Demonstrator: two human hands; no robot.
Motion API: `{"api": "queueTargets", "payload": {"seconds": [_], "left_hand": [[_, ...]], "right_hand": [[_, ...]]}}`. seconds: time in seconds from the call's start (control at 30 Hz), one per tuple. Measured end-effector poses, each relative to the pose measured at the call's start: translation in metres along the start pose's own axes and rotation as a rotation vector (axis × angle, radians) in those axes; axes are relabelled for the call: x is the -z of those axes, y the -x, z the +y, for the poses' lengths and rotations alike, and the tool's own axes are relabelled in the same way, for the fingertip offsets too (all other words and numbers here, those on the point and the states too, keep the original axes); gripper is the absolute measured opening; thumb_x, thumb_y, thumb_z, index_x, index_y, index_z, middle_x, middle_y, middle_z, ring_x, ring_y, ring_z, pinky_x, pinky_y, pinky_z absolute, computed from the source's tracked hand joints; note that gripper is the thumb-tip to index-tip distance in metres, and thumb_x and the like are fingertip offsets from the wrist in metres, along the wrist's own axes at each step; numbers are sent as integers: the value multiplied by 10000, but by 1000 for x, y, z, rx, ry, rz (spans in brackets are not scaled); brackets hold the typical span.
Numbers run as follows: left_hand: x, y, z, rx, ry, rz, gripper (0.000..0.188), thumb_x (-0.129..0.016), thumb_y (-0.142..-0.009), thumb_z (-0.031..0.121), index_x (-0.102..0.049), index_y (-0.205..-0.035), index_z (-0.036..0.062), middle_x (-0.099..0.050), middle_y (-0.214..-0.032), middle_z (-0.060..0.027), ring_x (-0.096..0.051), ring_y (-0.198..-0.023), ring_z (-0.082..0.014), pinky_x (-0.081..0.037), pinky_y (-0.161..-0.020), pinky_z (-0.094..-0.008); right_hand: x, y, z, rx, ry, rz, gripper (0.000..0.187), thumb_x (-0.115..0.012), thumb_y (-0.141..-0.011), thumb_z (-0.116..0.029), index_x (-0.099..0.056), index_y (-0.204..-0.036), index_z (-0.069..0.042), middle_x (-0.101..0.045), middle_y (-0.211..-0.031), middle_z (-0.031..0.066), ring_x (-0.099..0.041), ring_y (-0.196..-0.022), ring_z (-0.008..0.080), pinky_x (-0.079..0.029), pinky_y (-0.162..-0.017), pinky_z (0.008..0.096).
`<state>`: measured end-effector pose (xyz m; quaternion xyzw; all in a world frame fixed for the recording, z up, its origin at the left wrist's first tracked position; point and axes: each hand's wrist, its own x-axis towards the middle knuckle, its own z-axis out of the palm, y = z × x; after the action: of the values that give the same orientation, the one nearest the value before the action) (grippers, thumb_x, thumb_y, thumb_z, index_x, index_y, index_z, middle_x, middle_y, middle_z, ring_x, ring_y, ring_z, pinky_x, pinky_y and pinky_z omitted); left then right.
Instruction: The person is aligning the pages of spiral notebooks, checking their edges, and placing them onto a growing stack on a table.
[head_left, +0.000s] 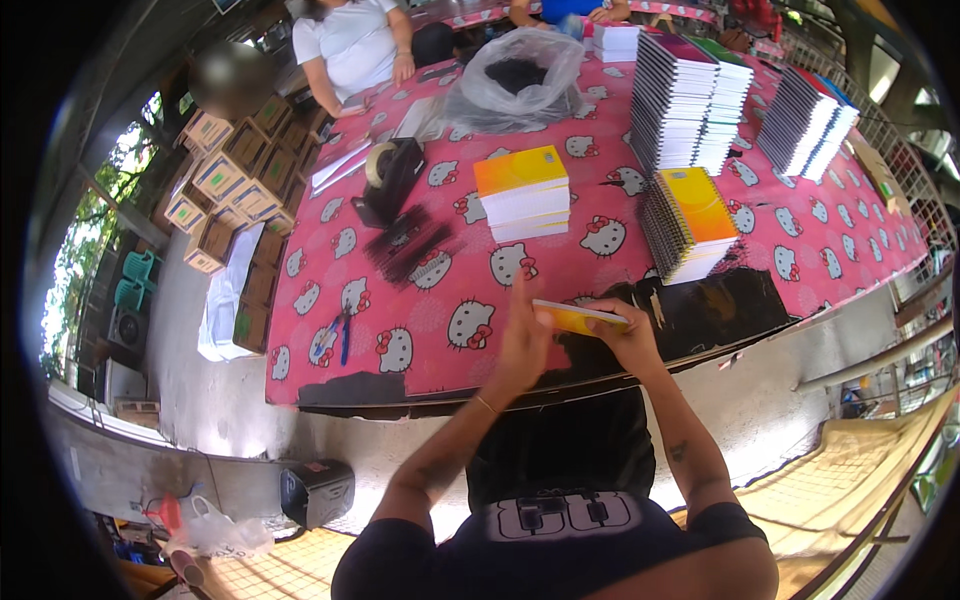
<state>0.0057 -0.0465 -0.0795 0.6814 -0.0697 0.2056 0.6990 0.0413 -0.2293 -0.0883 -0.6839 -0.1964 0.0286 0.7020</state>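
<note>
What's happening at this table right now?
A person holds a thin yellow notebook edge-on between both hands, the left hand flat against its near end and the right hand gripping the other. It is held above the pink cartoon-print table, where stacks of spiral notebooks, a yellow-covered stack and a tape dispenser sit. Other people stand at the far side.

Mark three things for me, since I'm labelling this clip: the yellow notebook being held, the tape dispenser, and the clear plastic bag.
Yellow notebook (580,318), head view, its long upper edge.
Tape dispenser (392,178), head view, its black body.
Clear plastic bag (520,85), head view, its crumpled front.
</note>
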Motion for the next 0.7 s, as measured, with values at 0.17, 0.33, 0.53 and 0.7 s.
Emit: {"api": "queueTargets", "payload": {"seconds": [0.17, 0.33, 0.53, 0.7], "left_hand": [[140, -113, -50, -297, -1300, 83, 309, -609, -966, 194, -621, -1250, 72, -638, -1045, -173, -605, -994, -357, -476, -878, -497], [124, -102, -36, -216, -962, -17, 212, -654, -936, 109, -646, -1134, 34, -675, -1004, -160, -657, -878, -356, -518, -758, -456], [57, -30, 33, -145, -569, -213, 180, -718, -925, 94, -733, -1088, 20, -699, -894, -105, -623, -700, -147, -483, -620, -272], [55, -28, 29, -170, -586, -155, 158, -743, -905, 74, -746, -1047, 6, -697, -857, -85, -627, -690, -118, -482, -609, -247]], "right_hand": [[7, 3, -5, -66, 38, -4, 219, -724, -917, -49, -697, -1128, 4, -707, -1075, 54, -631, -979, 103, -497, -891, 258], [9, 4, -2, -58, 18, -9, 286, -713, -915, -25, -687, -1198, 8, -704, -1110, 71, -632, -1012, 118, -494, -913, 262], [12, 2, 0, -20, 26, -68, 279, -686, -925, 5, -687, -1203, 27, -706, -1124, 90, -640, -1035, 140, -491, -929, 264], [11, 2, 1, -23, 31, -46, 265, -689, -926, -1, -691, -1190, 25, -707, -1119, 80, -639, -1031, 134, -490, -926, 264]]}}
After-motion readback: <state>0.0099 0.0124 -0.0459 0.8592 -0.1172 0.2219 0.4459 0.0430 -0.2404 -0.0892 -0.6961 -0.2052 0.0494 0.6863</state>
